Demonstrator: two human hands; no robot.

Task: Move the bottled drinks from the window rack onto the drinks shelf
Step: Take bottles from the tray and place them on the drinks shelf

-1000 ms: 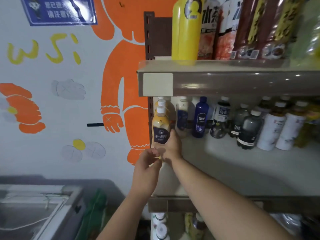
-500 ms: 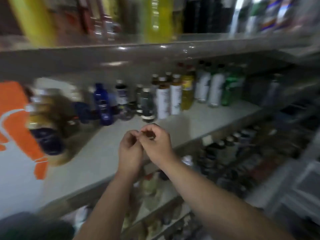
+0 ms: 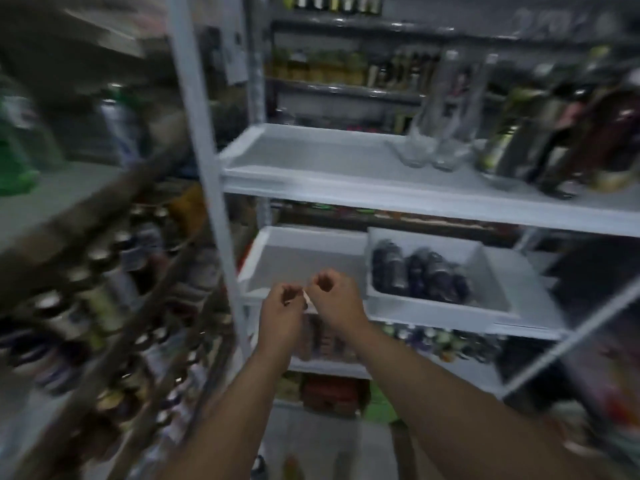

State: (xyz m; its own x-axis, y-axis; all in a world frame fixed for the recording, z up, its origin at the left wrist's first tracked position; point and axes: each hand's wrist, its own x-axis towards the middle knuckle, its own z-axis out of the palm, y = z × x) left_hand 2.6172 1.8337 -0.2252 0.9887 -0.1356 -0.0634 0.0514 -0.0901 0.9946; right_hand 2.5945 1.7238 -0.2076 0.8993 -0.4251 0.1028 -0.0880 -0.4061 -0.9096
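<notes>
The window rack is seen in white, its trays pale grey inside. Dark navy bottles lie in the white bin under its upper shelf; dark brown bottles stand above.

A white rectangular plastic tray sits on the lower white tier, right of centre, holding dark cans lying on their sides. Far behind, dark wall shelves carry rows of small bottles too blurred to identify. Pale floor shows below.
</notes>
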